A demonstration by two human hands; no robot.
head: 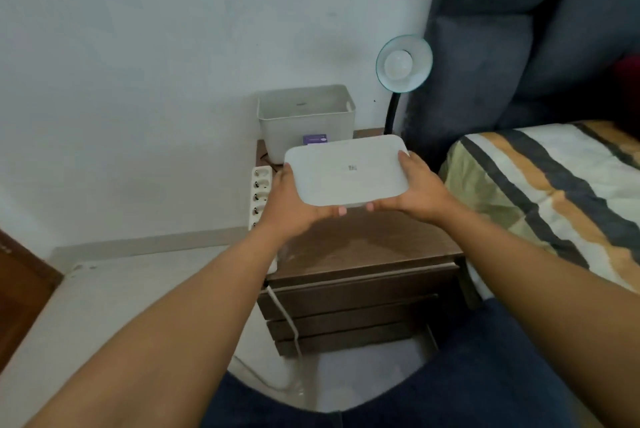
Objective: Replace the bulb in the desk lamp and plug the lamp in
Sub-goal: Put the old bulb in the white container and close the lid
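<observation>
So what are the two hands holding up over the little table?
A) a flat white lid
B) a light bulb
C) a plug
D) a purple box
A: the left hand and the right hand grip opposite ends of a flat white lid, held above the bedside table in front of the open white bin; the bulb sits in the lamp.
</observation>
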